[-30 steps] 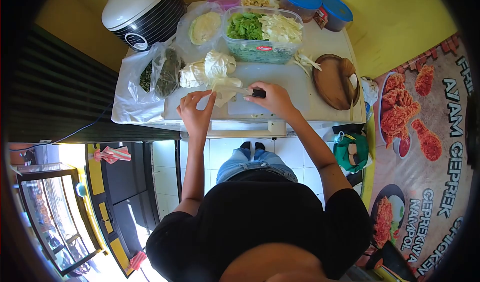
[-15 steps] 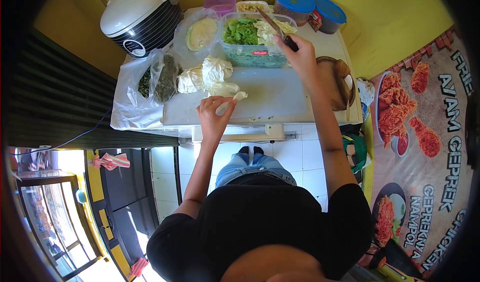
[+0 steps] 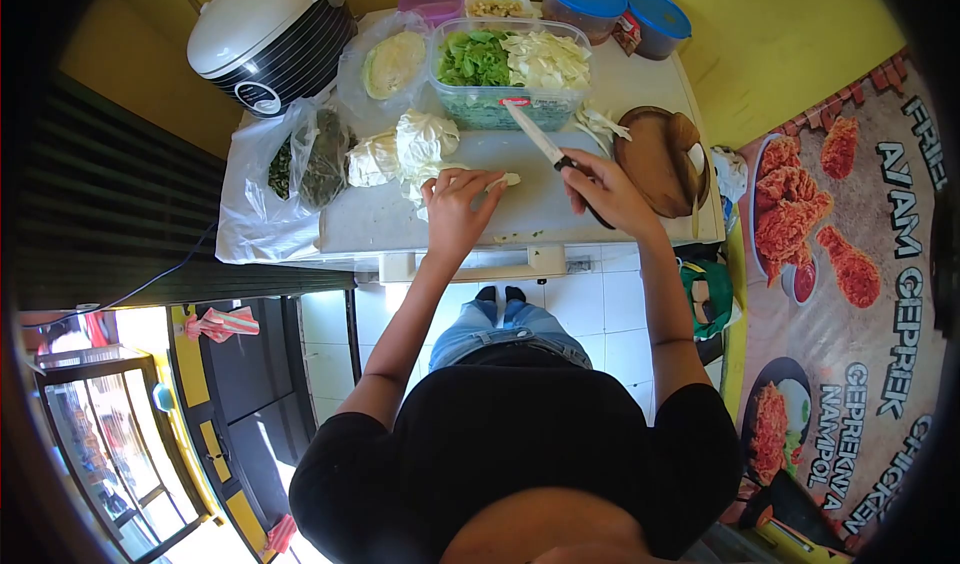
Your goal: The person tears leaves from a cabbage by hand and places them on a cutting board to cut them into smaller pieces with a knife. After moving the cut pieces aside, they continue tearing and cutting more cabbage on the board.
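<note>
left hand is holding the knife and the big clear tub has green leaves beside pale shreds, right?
The knife is in the right hand, not the left hand, as the head view shows. The big clear tub does have green leaves beside pale shreds.

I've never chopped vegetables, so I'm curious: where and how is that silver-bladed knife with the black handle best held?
Probably by its black handle, taken from the near right side, as the bare right hand does here. The handle's end lies near and right, while the long silver blade points away and leftward, so this should keep skin off it.
</note>
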Demonstrator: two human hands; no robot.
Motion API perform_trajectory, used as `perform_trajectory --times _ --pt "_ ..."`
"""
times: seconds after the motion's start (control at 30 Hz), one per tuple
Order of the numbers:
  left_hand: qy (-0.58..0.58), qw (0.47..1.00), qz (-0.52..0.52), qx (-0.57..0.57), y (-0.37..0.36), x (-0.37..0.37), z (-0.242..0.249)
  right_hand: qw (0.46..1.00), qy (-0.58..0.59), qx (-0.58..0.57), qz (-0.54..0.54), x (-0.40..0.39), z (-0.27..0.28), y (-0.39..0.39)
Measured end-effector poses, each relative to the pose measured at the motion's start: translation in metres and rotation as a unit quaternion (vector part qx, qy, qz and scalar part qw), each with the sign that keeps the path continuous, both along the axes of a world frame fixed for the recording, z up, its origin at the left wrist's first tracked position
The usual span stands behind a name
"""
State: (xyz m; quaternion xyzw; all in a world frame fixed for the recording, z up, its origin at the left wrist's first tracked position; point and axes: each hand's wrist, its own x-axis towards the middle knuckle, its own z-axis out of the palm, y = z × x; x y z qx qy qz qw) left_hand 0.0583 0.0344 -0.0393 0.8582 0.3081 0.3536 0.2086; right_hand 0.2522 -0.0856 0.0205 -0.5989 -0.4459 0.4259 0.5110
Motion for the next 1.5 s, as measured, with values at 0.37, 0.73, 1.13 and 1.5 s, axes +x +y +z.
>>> perform_trajectory --times 0.37,0.73,1.13,1.5 --pt "0.012 0.992 -0.054 -0.115 0.004 -0.002 0.013 0.995 -0.057 0.002 -0.084 -0.031 -0.040 -0.007" --pt "-0.113 0.923 -0.107 -0.351 -0.001 -0.011 0.010 0.995 0.055 -0.051 -0.064 -0.037 -0.033 0.006" --pt "-0.074 0.902 -0.143 -0.400 0.004 -0.005 0.016 0.992 0.084 -0.069 -0.057 -0.031 -0.038 0.005" --pt "-0.069 0.995 -0.047 -0.055 -0.015 -0.002 0.021 0.987 0.057 -0.019 -0.147 -0.045 -0.040 0.013"
